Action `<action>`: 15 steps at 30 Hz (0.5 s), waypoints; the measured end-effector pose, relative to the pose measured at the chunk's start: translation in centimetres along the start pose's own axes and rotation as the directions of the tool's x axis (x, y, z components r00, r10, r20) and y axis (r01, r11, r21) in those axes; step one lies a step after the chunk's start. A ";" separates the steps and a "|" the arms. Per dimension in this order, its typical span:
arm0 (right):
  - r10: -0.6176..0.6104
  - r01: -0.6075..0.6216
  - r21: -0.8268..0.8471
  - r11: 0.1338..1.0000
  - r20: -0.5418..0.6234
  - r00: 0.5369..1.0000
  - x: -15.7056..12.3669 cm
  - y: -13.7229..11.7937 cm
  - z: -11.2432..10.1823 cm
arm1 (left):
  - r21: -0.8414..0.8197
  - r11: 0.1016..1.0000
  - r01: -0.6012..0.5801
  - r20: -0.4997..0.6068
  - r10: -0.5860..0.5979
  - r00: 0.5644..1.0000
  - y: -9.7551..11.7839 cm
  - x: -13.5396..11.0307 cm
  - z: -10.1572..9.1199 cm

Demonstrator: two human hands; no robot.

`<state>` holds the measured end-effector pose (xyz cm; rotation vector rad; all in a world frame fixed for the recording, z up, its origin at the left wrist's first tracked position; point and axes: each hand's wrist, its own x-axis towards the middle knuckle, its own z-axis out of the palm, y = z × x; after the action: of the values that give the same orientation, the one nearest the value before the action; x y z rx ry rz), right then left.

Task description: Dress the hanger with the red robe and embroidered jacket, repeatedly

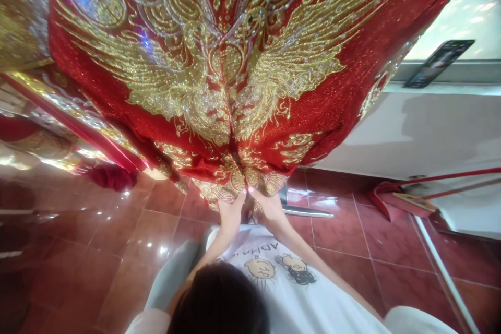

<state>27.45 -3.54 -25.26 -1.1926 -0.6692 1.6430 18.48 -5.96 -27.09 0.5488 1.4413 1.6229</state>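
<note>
A red jacket (321, 83) with gold and silver bird embroidery and sequins hangs upright in front of me. Its two front edges meet along a centre line, leaving a narrow dark gap near the bottom. My left hand (230, 211) pinches the hem on the left side of that line. Just across from it, my right hand (270, 204) pinches the hem on the right side. Both thumbs lie on the front of the cloth, almost touching each other. The other fingers are mostly hidden behind the gold hem (207, 193).
More red and gold garments (97, 120) hang at the left. A dark phone (440, 62) leans on a ledge at upper right. Below it, a red dustpan (387, 201) and a white pole (442, 271) stand by the wall. Red tiles (340, 229) cover the floor.
</note>
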 end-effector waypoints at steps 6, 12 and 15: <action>0.201 -0.091 -0.509 0.856 0.166 0.965 -0.7 0.1 -4.1 | 0.069 0.998 0.001 -0.101 0.006 0.995 -0.7 0.9 -0.7; 0.119 -0.029 -0.424 0.905 0.187 0.975 0.2 -1.3 -0.7 | 0.076 0.997 -0.019 -0.066 0.024 0.998 -1.2 1.2 -1.1; 0.084 -0.021 -0.401 0.916 0.138 0.987 0.7 -1.4 0.6 | 0.081 0.996 -0.022 -0.051 0.026 0.998 -1.6 1.4 -1.2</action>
<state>27.34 -2.30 -24.16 -1.3881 -1.1205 1.7044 17.32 -5.56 -29.23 0.5754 1.5493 1.6141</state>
